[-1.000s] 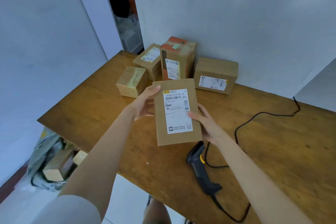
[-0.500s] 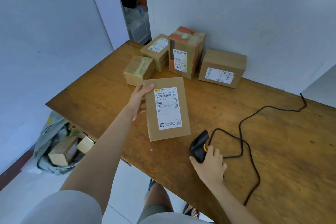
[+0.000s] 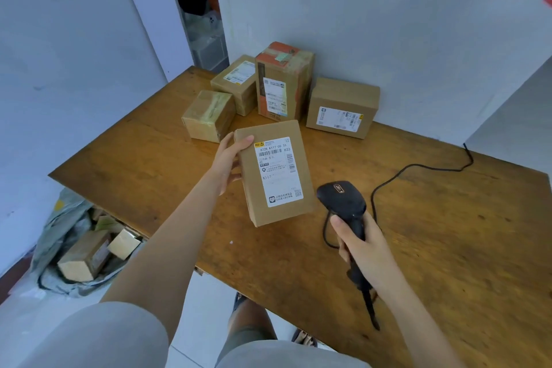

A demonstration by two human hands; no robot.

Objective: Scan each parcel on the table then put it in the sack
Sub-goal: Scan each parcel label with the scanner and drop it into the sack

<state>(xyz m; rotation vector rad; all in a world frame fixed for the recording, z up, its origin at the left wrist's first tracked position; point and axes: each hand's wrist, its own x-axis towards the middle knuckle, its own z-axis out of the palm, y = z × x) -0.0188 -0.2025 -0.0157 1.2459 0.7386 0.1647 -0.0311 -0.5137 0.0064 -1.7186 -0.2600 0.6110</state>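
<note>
My left hand (image 3: 229, 162) grips the left edge of a flat brown parcel (image 3: 254, 188) with a white label facing up, held above the wooden table (image 3: 134, 164). In my right hand (image 3: 363, 251) is a black barcode scanner (image 3: 343, 203), lifted off the table, its head just right of the parcel's lower corner. Several more parcels stand at the back: a small taped box (image 3: 209, 115), a labelled box (image 3: 236, 81), a tall orange-topped box (image 3: 282, 81) and a wide box (image 3: 343, 106). A grey sack (image 3: 59, 224) on the floor at the left holds a few parcels.
The scanner's black cable (image 3: 418, 167) curls across the table toward the back right wall. Grey walls close the table's far side. A dark doorway (image 3: 194, 9) opens at the back left. My legs and a sandal show below the table's front edge.
My right hand let go of the parcel, reached down to the scanner lying on the table, grasped it and raised it beside the parcel. My left hand kept hold of the parcel.
</note>
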